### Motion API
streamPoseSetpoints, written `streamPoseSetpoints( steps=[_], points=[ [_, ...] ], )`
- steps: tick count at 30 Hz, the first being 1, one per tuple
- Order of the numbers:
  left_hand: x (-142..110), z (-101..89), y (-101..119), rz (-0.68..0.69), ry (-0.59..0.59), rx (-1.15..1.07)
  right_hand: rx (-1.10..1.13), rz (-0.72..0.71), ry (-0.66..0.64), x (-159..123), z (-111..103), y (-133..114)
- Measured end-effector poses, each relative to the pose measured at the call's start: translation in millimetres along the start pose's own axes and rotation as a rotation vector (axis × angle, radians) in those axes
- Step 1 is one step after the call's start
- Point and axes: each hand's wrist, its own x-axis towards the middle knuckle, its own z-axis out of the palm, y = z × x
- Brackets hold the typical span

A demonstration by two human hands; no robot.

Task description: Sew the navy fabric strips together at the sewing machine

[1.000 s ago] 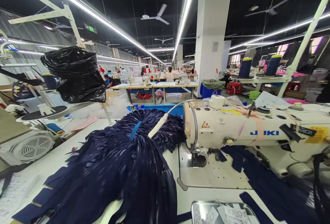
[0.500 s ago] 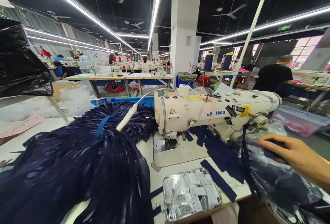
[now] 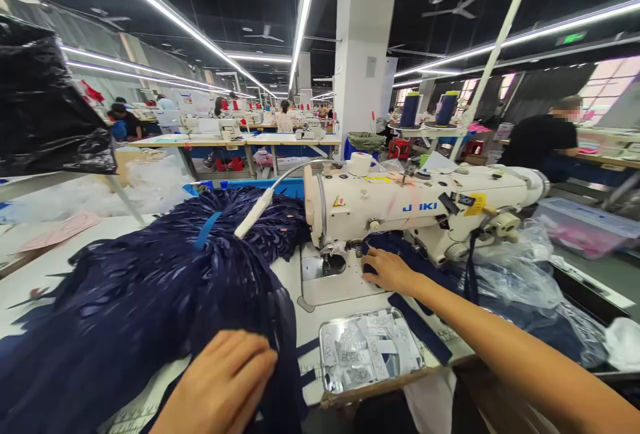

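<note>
Compared with the earlier frame, the right hand [image 3: 387, 271] has left the clear plastic bag [image 3: 520, 281] and now reaches the bed [image 3: 350, 293] of the JUKI sewing machine [image 3: 350, 204]. The left hand [image 3: 227, 377] has come into view at the bottom.

There are two hands, one sewing machine up close, one metal tin [image 3: 321, 357] of printed labels [image 3: 383, 341], two navy thread cones [image 3: 410, 111] on a stand behind, and one blue tie [image 3: 207, 231] around the large bundle of navy strips [image 3: 140, 307]. That bundle lies left of the machine; navy cloth pieces [image 3: 423, 331] lie on its other side and beside the tin.

The right forearm stretches in from the lower right, its hand palm down with bent fingers at a dark cloth edge near the presser foot — whether they pinch it, I cannot tell. The left hand is back up, fingers together and curled over the strips — its grip is hidden too.
</note>
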Motion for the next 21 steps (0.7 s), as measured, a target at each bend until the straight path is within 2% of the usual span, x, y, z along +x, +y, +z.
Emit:
streamPoseSetpoints(
  steps=[2,3,5,9,12,15,18,21],
  points=[
    [30,-2.2,-12,0.136,0.16,0.361,-0.007,-0.004,0.036,-8,-7,7],
    [42,-0.6,-18,0.172,0.202,0.498,-0.011,-0.002,0.053,-15,-9,10],
    [57,6.2,-28,0.182,0.213,0.658,-0.024,0.001,0.093,-37,-10,13],
    [61,23.1,-44,0.15,0.194,0.759,-0.049,-0.059,0.207,-91,4,12],
    [57,30.3,-43,0.179,0.183,0.758,-0.096,-0.087,0.248,-113,19,14],
    [54,32.1,-31,0.201,0.128,0.711,-0.191,-0.061,0.291,-106,25,25],
    [47,33.3,-20,0.284,0.151,0.621,-0.258,-0.044,0.343,-82,21,34],
    [41,31.6,-15,0.344,0.17,0.491,-0.154,-0.142,0.361,-56,12,26]
  ],
)
